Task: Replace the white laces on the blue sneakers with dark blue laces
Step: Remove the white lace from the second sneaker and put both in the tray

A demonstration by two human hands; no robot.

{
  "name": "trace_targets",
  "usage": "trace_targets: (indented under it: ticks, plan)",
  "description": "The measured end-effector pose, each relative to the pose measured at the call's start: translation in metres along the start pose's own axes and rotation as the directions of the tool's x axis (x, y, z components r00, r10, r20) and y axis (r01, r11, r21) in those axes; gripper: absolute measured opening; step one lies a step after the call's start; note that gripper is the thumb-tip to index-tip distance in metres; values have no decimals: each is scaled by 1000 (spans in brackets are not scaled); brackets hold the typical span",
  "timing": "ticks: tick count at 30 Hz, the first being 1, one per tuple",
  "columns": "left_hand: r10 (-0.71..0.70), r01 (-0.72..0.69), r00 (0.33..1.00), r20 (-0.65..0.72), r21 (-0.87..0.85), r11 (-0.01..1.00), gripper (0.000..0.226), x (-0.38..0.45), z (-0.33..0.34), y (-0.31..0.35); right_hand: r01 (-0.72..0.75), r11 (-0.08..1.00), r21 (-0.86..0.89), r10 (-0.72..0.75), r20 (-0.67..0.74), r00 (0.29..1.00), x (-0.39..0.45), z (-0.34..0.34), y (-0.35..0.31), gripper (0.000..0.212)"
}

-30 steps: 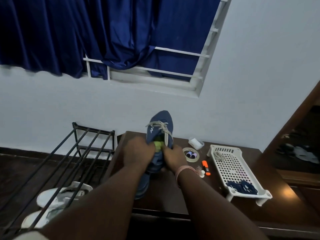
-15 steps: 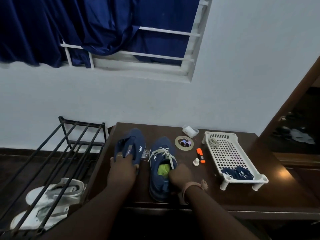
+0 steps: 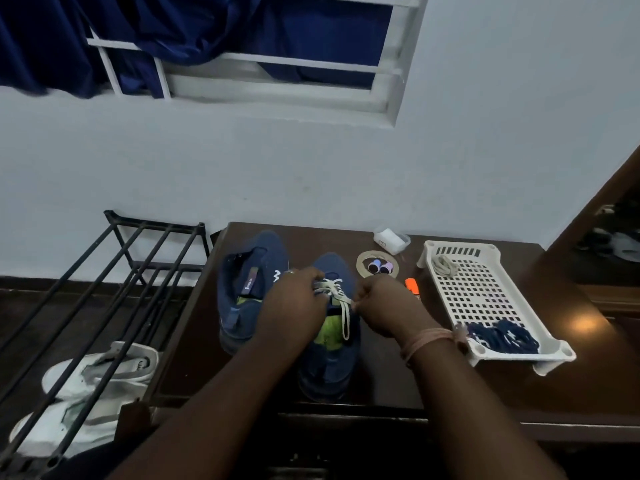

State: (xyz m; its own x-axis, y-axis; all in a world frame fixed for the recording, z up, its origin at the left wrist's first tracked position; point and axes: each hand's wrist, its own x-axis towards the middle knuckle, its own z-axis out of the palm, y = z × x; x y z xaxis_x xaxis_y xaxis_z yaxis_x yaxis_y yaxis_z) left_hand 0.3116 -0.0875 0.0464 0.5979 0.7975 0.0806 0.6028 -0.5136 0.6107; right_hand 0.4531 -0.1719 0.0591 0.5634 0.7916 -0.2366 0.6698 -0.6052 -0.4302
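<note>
Sneakers in blue stood side by side on the dark worktop [image 3: 398, 375], toes toward the wall. On the right sneaker [image 3: 330, 358] the white lace [image 3: 337, 296] was still threaded through the eyelets, one loose end hanging down over the green insole. The left sneaker [image 3: 247, 289] showed no lace. Both hands were at the right sneaker: the left hand [image 3: 294, 303] curled over the lacing on its left side, the right hand [image 3: 388, 306] pinching the white lace at the shoe's right edge. A white perforated tray [image 3: 485, 299] sat to the right, holding the dark blue laces [image 3: 502, 337] at its near end and a pale bundled lace [image 3: 445, 265] at its far end. Between tray and sneakers lay an orange marker [image 3: 412, 285] and a tape roll [image 3: 377, 266].
</note>
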Motion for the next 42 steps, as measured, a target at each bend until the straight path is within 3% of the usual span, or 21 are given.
trace_targets:
  ticks: [2,4,5,7,8,10,12,13,16,18,21,25,28,30,31,32,34,36,37,40,42]
  plan:
    - [-34,43,993,111,-82,996,36,4,9,3,8,994,-106,-8,-4,1000,-1,0,-3,20]
    - [-46,54,992,120,-65,996,36,6,14,0,-2,993,-117,-2,-33,999,-1,-12,-6,21]
    - [-42,49,993,111,-54,997,36,7,15,-2,9,1000,-28,-10,-53,999,-1,-23,-8,20]
    - [-29,34,996,82,-57,998,35,8,14,-7,107,922,373,-89,-66,994,-6,-41,-16,18]
    - [-19,24,997,72,-69,997,34,7,13,-9,157,782,603,-155,-55,986,-11,-48,-24,16]
    - [9,-4,998,66,-84,996,33,5,11,-9,150,355,923,-329,-26,944,-20,-56,-37,15]
    - [23,-17,998,59,-103,995,31,4,10,-9,41,-72,997,-485,-71,872,-26,-59,-47,17]
    - [22,-16,999,50,-121,992,30,3,11,-8,-5,-224,974,-524,-116,844,-30,-60,-51,19]
    - [24,-18,999,34,-143,990,31,3,15,-8,-61,-529,846,-502,-255,827,-38,-70,-58,31]
    - [32,-28,999,27,-138,990,28,3,19,-9,-34,-609,793,-443,-304,843,-38,-74,-57,35]
    - [2,0,1000,10,-188,982,18,4,23,-13,61,-525,849,-303,-254,918,-21,-68,-45,26]
    - [9,-2,999,36,-199,980,16,11,33,-16,151,-145,978,-9,-153,988,2,-38,-37,17]
    - [40,-24,997,67,-230,973,9,19,33,-12,141,27,990,-58,-139,989,7,-25,-38,21]
    - [82,-67,995,60,-218,974,4,22,33,-12,235,418,878,-148,-189,971,7,-23,-34,26]
    - [90,-78,995,53,-201,976,5,23,33,-14,288,623,727,-168,-235,957,7,-22,-30,30]
    - [87,-78,995,44,-178,981,7,25,35,-17,295,770,566,-164,-270,949,8,-23,-26,32]
    - [70,-64,997,42,-117,991,11,26,38,-23,214,931,295,-140,-253,957,9,-23,-16,24]
    - [47,-44,997,59,-56,997,17,26,42,-25,122,990,66,-116,-88,989,9,-19,-9,14]
    - [28,-23,996,79,-61,998,19,26,42,-24,94,995,31,-93,-11,996,9,-16,-6,12]
    - [-114,165,973,199,-263,951,19,29,47,-24,90,987,134,-96,39,995,8,-8,-7,10]
    - [-187,326,930,317,-469,821,28,31,47,-27,120,979,165,-123,10,992,11,-6,-8,16]
